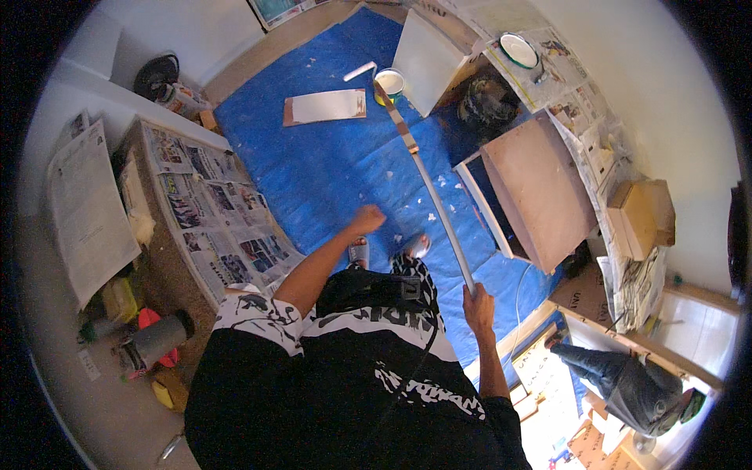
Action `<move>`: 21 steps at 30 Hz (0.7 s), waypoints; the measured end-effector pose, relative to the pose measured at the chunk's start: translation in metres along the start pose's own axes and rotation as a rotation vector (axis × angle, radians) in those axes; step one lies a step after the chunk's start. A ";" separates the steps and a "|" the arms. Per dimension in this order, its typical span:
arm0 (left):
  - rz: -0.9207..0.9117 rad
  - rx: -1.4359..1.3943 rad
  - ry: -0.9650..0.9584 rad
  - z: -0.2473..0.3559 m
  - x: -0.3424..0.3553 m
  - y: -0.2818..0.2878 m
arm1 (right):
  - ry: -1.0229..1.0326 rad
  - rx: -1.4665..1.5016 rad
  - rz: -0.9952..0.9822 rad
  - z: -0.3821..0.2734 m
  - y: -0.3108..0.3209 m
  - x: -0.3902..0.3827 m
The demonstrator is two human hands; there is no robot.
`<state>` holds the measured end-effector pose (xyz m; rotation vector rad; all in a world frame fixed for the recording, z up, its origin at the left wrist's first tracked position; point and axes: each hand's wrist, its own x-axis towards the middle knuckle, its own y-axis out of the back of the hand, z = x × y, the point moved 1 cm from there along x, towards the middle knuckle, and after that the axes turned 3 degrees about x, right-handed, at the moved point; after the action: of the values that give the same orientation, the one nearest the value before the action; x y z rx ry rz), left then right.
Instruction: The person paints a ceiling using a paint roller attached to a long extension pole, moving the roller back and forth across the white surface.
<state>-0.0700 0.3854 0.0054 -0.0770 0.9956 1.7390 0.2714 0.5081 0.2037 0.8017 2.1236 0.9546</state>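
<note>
Sheeting (313,172) of blue plastic, creased and flecked with white, covered the floor before the person and ran beneath both hands. Cabinet-like wooden piece (540,188), boxy, reddish-brown, stood to the right, beyond and to the right of the right hand. Newspaper sheets (211,211), printed in black and grey, lay to the left, past the left forearm. Upright white panel (431,63), flat and four-sided, stood at the far side, well apart from either hand.

Paint roller on a long grey pole (433,196), with a brown upper section, slanted away from the right hand toward the far left; its shaft passed to the right of the left hand, apart from it. White-faced oblong board (325,106), brown at its ends, lay on the sheeting, farther off than the left hand.

Round paint bucket (395,95), yellow and green outside, whitish within, stood under the pole's far end; contact between the two could not be told. Right hand (479,307): wrapped about the pole's near end. Left hand (368,219): slightly blurred, curled into a loose fist, nothing seen in it. White cylindrical roller sleeve (359,72): just left of the bucket, near the board, far from both hands.
</note>
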 end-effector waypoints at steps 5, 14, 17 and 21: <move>0.042 0.357 0.116 -0.175 -0.022 -0.023 | -0.056 -0.092 0.009 0.031 0.026 0.052; 0.044 -0.398 0.691 -0.091 -0.080 -0.014 | -0.102 -0.212 -0.032 0.038 0.080 0.141; 0.170 -0.318 0.547 -0.070 -0.057 -0.015 | -0.120 -0.186 -0.061 0.038 0.081 0.154; 0.248 0.072 0.320 -0.124 -0.007 -0.029 | -0.097 -0.163 -0.039 0.020 0.079 0.165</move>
<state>-0.0938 0.3014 -0.0881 -0.1979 1.3473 1.9531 0.2097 0.6817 0.2045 0.7079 1.9437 1.0323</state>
